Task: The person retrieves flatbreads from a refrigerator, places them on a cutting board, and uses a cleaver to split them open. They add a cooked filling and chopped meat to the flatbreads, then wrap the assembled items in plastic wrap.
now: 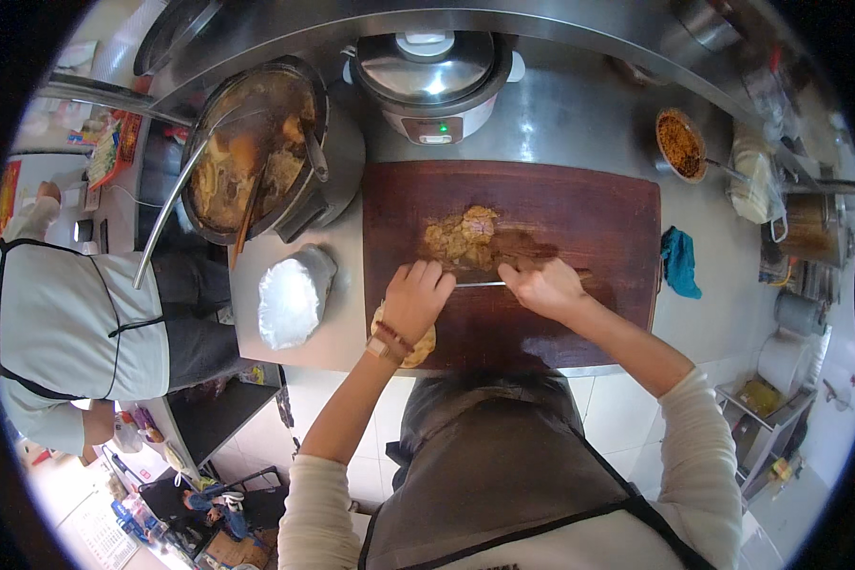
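Observation:
A heap of chopped, browned food that looks like meat (463, 235) lies on a dark red-brown wooden cutting board (584, 206). Just in front of it is a knife, its blade (480, 284) showing as a thin bright line between my hands. My right hand (545, 288) is closed around the knife's handle end. Curled fingers of my left hand (419, 299) rest at the blade's other end, by the heap; whether they grip the blade or press on it is hidden. Under my left wrist, a round flatbread (420, 349) lies at the board's front edge.
A large pot of brown broth (249, 157) with a ladle and chopsticks stands left, behind a plastic-wrapped bundle (288, 303). At the back is a rice cooker (434, 92). Right are a bowl of reddish seasoning (680, 146) and a teal cloth (680, 263). Another person (85, 320) stands left.

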A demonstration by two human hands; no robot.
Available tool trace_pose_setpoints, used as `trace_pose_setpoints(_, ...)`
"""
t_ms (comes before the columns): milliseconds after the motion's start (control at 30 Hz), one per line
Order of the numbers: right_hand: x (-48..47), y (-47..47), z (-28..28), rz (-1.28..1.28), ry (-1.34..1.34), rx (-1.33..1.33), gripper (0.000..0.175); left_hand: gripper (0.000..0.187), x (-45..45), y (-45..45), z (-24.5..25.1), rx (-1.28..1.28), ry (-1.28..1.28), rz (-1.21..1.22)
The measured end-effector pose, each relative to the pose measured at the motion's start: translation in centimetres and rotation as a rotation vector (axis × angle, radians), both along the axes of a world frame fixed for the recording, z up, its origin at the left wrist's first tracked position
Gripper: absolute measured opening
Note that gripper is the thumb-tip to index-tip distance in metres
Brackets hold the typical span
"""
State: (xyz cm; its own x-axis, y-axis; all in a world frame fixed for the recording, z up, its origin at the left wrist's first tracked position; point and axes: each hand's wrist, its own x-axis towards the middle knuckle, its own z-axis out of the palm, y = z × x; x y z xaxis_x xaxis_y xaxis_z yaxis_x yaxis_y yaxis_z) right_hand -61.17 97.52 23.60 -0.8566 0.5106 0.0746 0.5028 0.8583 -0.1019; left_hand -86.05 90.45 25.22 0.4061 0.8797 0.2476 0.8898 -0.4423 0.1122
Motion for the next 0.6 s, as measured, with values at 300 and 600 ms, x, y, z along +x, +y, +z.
trace_pose_setpoints(300,-0.8,1.7,-0.2,-0.031,-0.032,-0.082,0.01,0.011,-0.2,0.4,0.2,0.119,-0.125,0.009)
trace_pose_setpoints(600,-2.1,4.4,0.9,-0.05,-0.017,-0.128,0.015,0.008,-1.1,2.5,-1.0,-0.036,-0.003,0.081)
